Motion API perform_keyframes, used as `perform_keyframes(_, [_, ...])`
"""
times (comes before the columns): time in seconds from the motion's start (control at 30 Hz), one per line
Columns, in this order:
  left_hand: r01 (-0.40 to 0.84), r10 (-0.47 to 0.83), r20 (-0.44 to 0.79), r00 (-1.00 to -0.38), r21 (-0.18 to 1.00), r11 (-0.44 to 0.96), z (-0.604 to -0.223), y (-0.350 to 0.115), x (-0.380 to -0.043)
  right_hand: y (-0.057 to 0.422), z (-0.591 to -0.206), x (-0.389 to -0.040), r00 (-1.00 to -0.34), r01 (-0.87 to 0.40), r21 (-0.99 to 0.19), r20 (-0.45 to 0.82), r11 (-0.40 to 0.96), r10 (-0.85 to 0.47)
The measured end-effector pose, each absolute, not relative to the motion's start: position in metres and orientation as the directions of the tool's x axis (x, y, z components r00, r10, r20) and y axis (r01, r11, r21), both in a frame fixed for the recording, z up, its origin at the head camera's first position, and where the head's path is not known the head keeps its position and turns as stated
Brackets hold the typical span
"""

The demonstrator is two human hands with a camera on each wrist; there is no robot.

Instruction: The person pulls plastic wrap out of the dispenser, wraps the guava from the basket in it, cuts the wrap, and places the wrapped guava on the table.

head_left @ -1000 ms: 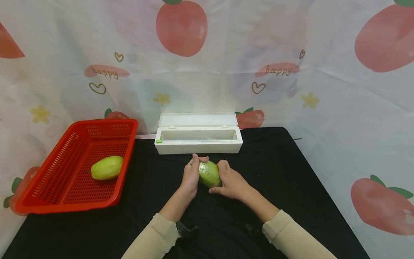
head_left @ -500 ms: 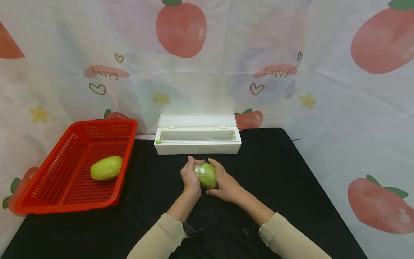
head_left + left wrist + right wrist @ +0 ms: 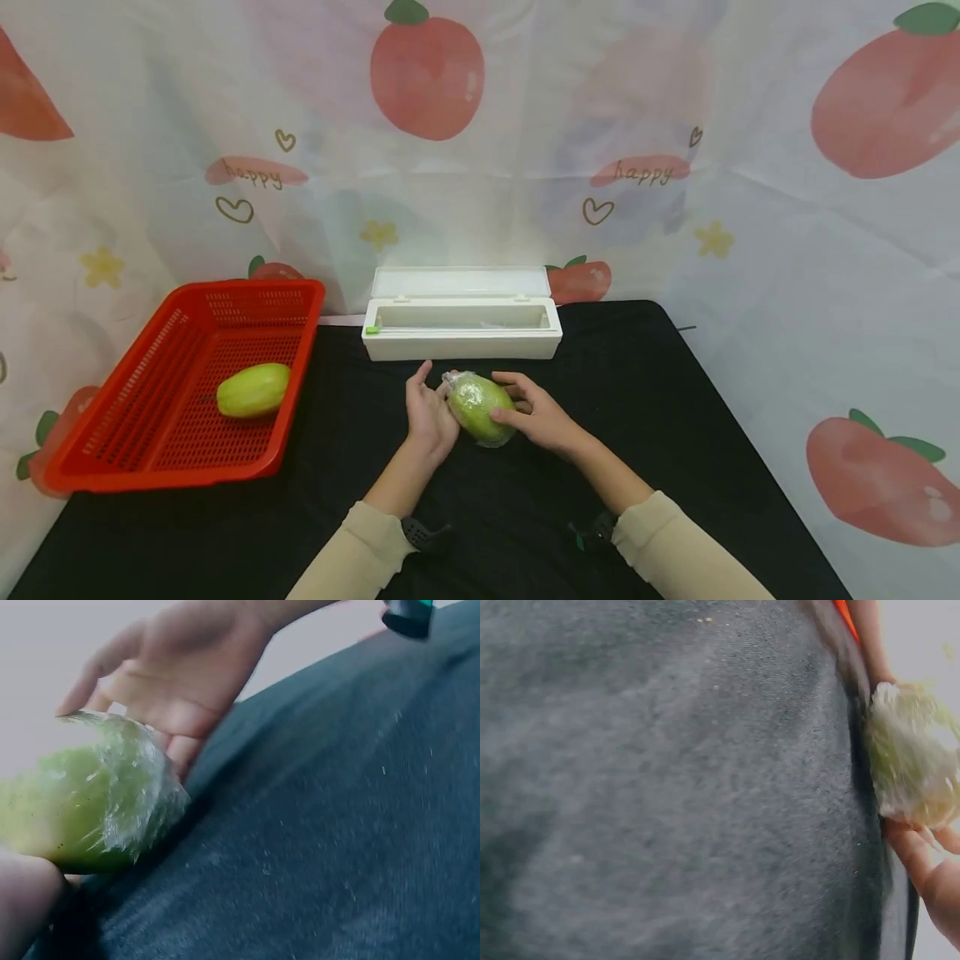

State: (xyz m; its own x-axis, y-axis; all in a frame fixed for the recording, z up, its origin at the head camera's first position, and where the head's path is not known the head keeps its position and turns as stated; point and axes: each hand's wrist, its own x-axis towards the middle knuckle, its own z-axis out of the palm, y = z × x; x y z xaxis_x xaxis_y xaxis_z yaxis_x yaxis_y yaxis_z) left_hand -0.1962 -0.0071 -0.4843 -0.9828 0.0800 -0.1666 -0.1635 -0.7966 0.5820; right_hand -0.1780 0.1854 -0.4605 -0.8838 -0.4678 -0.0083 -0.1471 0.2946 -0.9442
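An oblong yellow-green fruit (image 3: 477,407), papaya-like and wrapped in clear plastic film, is between the two hands over the black cloth. The right hand (image 3: 542,418) grips its right side, thumb on top and fingers behind. Beside its left end the left hand (image 3: 432,417) stands with palm turned toward it and thumb straight up; its other fingers are partly hidden behind the fruit. Wrinkled film (image 3: 146,787) bunches at one end in the left wrist view. The right wrist view catches the wrapped fruit (image 3: 915,757) at its right edge, above the right hand's fingers (image 3: 915,851).
Behind the hands stands a white film dispenser box (image 3: 462,346), its lid raised. On the left, a red plastic basket (image 3: 168,481) contains another yellow-green fruit (image 3: 253,391). Black cloth (image 3: 720,500) covers the table, with a printed curtain (image 3: 480,208) behind.
The left hand, earlier cupped round the fruit's left end, has opened and moved slightly left. The fruit has turned so its wrapped top shows, and the right thumb has come onto it.
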Motion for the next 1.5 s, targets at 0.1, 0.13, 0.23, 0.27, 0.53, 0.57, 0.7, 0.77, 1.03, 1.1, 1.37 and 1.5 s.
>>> perform_keyframes(0.1, [-0.161,0.084,-0.174,-0.981,0.497,-0.853,-0.483,-0.009,-0.195,0.188,-0.463,-0.178,-0.906,-0.08,-0.956,-0.048,0.282,-0.42])
perform_keyframes(0.13, [-0.173,0.096,-0.175,-0.98,0.503,-0.847,-0.482,-0.009,-0.194,0.189,-0.465,-0.177,-0.912,-0.057,-0.961,-0.061,0.271,-0.406])
perform_keyframes(0.23, [-0.245,0.158,-0.193,-0.968,0.609,-0.755,-0.478,-0.009,-0.189,0.192,-0.467,-0.175,-0.928,0.023,-0.975,-0.103,0.223,-0.358])
perform_keyframes(0.27, [-0.274,0.181,-0.208,-0.961,0.664,-0.696,-0.476,-0.008,-0.187,0.193,-0.467,-0.174,-0.932,0.046,-0.978,-0.114,0.202,-0.343])
perform_keyframes(0.53, [-0.355,0.303,-0.266,-0.915,0.889,-0.291,-0.466,-0.006,-0.171,0.205,-0.457,-0.173,-0.954,0.145,-0.987,-0.159,0.072,-0.255])
perform_keyframes(0.57, [-0.348,0.311,-0.256,-0.915,0.893,-0.287,-0.466,-0.006,-0.171,0.206,-0.455,-0.173,-0.955,0.148,-0.987,-0.16,0.066,-0.249])
perform_keyframes(0.7, [-0.32,0.34,-0.216,-0.915,0.903,-0.287,-0.462,-0.003,-0.17,0.213,-0.451,-0.174,-0.951,0.158,-0.985,-0.17,0.069,-0.257])
perform_keyframes(0.77, [-0.316,0.348,-0.209,-0.914,0.904,-0.288,-0.461,0.0,-0.171,0.217,-0.449,-0.174,-0.949,0.167,-0.984,-0.179,0.068,-0.261])
perform_keyframes(1.03, [-0.319,0.369,-0.206,-0.906,0.907,-0.276,-0.456,0.023,-0.178,0.243,-0.443,-0.172,-0.945,0.177,-0.979,-0.198,0.101,-0.259])
perform_keyframes(1.1, [-0.324,0.368,-0.213,-0.905,0.905,-0.275,-0.454,0.03,-0.181,0.249,-0.442,-0.172,-0.947,0.176,-0.979,-0.196,0.102,-0.253])
perform_keyframes(1.37, [-0.373,0.392,-0.248,-0.886,0.883,-0.284,-0.45,0.059,-0.189,0.277,-0.436,-0.17,-0.955,0.176,-0.976,-0.201,0.128,-0.219])
perform_keyframes(1.5, [-0.374,0.393,-0.249,-0.885,0.884,-0.282,-0.448,0.071,-0.194,0.286,-0.433,-0.171,-0.958,0.17,-0.979,-0.191,0.112,-0.214])
